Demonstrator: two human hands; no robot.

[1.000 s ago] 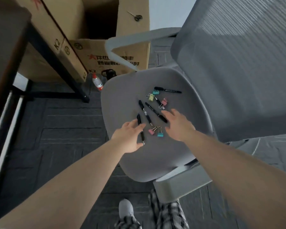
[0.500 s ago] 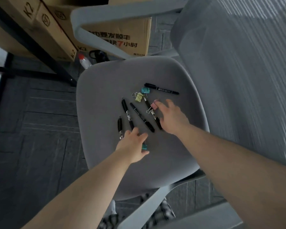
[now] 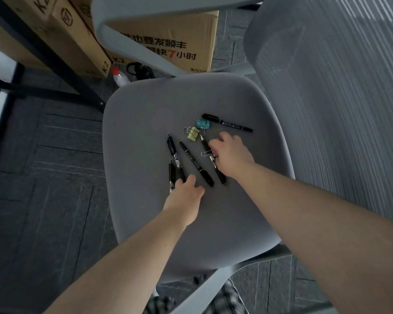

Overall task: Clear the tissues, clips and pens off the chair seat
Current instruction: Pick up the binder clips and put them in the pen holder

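Head view, left hand (image 3: 184, 196) clenched beside pens (image 3: 196, 163), right hand (image 3: 230, 155) pinching a clip (image 3: 206, 153), grey seat (image 3: 145, 123).

The right hand (image 3: 230, 156) covers most of a binder clip (image 3: 206, 153), leaving only its wire handles showing; its colour cannot be told. The left hand (image 3: 184, 200) hides the near ends of two black pens (image 3: 172, 172). Whether either hand grips anything is unclear. The top edge cuts off the cardboard boxes (image 3: 168, 30).
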